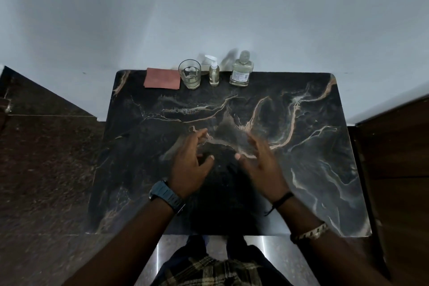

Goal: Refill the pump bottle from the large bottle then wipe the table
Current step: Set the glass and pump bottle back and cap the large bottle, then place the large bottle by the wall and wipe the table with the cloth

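Observation:
A small clear pump bottle (pixel 213 74) with a white pump head stands upright at the back edge of the dark marble table (pixel 313 146). To its right stands the large clear bottle (pixel 240 71) with a cap on and pale liquid inside. A reddish folded cloth (pixel 162 78) lies flat at the back left. My left hand (pixel 190 162) and my right hand (pixel 260 162) hover over the middle of the table, palms facing each other, fingers spread, holding nothing. Both are well short of the bottles.
A clear drinking glass (pixel 190 74) stands between the cloth and the pump bottle. A pale wall rises right behind the table. Dark stone floor lies to the left, a brown wooden surface (pixel 394 158) to the right.

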